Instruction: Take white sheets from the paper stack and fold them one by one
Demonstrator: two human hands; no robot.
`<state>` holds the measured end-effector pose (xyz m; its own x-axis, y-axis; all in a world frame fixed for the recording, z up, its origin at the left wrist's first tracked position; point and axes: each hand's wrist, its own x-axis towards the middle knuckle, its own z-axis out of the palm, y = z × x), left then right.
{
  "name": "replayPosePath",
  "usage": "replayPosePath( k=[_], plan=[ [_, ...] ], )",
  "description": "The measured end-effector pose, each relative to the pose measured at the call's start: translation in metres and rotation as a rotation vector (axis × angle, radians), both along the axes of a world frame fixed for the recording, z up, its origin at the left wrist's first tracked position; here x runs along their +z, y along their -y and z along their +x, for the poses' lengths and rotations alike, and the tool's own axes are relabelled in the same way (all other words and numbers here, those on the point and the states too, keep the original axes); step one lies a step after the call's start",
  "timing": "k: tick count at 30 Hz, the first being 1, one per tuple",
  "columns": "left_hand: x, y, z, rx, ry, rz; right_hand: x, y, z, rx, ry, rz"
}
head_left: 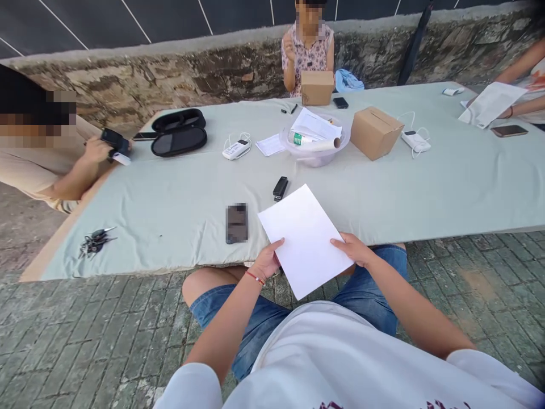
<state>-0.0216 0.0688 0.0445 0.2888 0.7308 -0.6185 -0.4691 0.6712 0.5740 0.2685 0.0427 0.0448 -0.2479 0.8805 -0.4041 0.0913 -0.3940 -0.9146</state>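
A white sheet of paper (305, 244), perhaps several sheets together, is held tilted over the table's near edge and my lap. My left hand (268, 260) grips its left edge, thumb on top and fingers hidden beneath. On the opposite edge, my right hand (352, 250) pinches it the same way. Just beyond the paper's far corner lies a black stapler (280, 188). To the left of the paper, a dark phone (237, 223) rests on the light green tablecloth (179, 210).
A plastic basin (315, 156) holds papers and a roll. Cardboard boxes (374, 133), white power banks (237, 149), an open black case (179, 139) and keys (97, 241) lie about the table. Other people sit at the left, far side and right; one holds papers (491, 105).
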Motion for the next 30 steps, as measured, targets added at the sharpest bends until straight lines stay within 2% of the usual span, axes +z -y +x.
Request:
replayPosePath(
  k=[3,5,8,12,14,16,20,24,27,30],
  plan=[
    [-0.019,0.030,0.005,0.033,0.072,-0.134,-0.019,0.027,-0.009,-0.060,-0.078,-0.201],
    [-0.026,0.043,0.012,0.064,0.101,-0.193,-0.025,0.039,-0.013,-0.113,-0.112,-0.247],
    [-0.029,0.053,0.023,0.072,0.104,-0.222,-0.029,0.047,-0.015,-0.161,-0.076,-0.190],
    [-0.031,0.052,0.023,0.091,0.078,-0.202,-0.027,0.051,-0.004,-0.145,0.173,-0.016],
    [-0.033,0.050,0.020,0.083,0.087,-0.212,-0.024,0.054,0.003,-0.078,0.199,-0.038],
    [-0.035,0.049,0.017,0.079,0.097,-0.231,-0.019,0.059,0.010,-0.018,0.136,-0.136],
    [-0.035,0.049,0.017,0.106,0.113,-0.264,-0.013,0.072,0.014,-0.021,0.078,-0.258],
    [-0.033,0.052,0.022,0.099,0.130,-0.283,-0.022,0.082,0.016,-0.007,0.099,-0.247],
    [-0.032,0.055,0.023,0.093,0.008,-0.249,-0.034,0.082,0.019,0.019,0.158,-0.188],
    [-0.030,0.056,0.023,0.073,-0.089,-0.174,-0.043,0.075,0.019,-0.107,0.235,-0.092]
  ],
)
